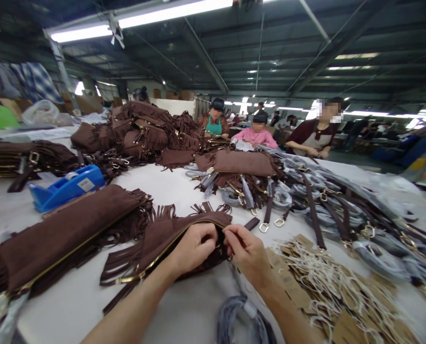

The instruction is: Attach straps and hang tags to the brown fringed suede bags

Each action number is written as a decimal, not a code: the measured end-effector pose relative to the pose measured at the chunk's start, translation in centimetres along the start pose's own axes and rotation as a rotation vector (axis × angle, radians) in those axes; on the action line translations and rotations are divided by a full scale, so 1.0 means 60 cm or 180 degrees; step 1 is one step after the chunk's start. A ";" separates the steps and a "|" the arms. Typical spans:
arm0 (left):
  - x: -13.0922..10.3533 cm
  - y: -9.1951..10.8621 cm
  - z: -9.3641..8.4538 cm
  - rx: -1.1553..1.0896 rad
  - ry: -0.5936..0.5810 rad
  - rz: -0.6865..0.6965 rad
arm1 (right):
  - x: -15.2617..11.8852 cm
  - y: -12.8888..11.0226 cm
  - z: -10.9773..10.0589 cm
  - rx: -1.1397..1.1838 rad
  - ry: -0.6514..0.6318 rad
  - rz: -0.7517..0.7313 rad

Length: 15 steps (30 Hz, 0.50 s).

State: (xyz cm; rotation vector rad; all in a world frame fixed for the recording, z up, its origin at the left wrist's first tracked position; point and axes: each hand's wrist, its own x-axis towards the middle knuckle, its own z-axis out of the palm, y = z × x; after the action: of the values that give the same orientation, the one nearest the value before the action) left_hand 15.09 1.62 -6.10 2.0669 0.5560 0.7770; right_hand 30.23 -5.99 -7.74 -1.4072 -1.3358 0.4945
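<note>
While both hands work close together at its right end, the brown fringed bag [163,235] lies on the white counter [137,179] directly in front of the person, its gold zip [172,244] slanting from about 8 o'clock up to 2. The left hand [197,246] rests over the zip line, fingers curled in and thumb drawn against them; what lies inside the curl cannot be told. The right hand [247,249] has thumb and forefinger together, pinching the bag's corner at the end of the zip

Taking that bag as the middle of the dial, a second brown bag [66,234] lies at 9 o'clock, fringe towards the first. At 10 o'clock sits a blue tape dispenser [69,185], just behind the second bag. A tall heap of bags [141,126] rises at 11 to 12, and a smaller pile of bags [243,163] lies at 1. Straps wrapped in plastic [313,191], with gold buckles, sprawl from 1 to 3. Cardboard tags [292,282] with white strings spread at 4, and one coiled strap [239,320] lies at 5, near the right forearm. Beyond the counter, towards 12 to 1, are co-workers, one in a green apron [213,127], another in a pink top [258,137]
</note>
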 end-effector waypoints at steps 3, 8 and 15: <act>0.000 0.012 0.009 -0.1327 -0.0008 -0.0432 | 0.004 0.001 0.008 0.1489 0.0187 0.0719; 0.000 0.009 0.017 -0.1556 -0.0395 -0.0964 | 0.004 0.009 0.013 0.1525 0.0380 0.0519; -0.005 -0.004 0.040 -0.2051 -0.1210 -0.1053 | -0.002 0.010 0.023 0.0793 0.0196 0.0212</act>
State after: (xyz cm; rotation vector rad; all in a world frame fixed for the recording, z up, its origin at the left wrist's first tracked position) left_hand 16.52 0.23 -7.50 1.4220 0.3551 0.2948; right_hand 29.30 -5.42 -8.76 -1.2534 -1.1385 0.6344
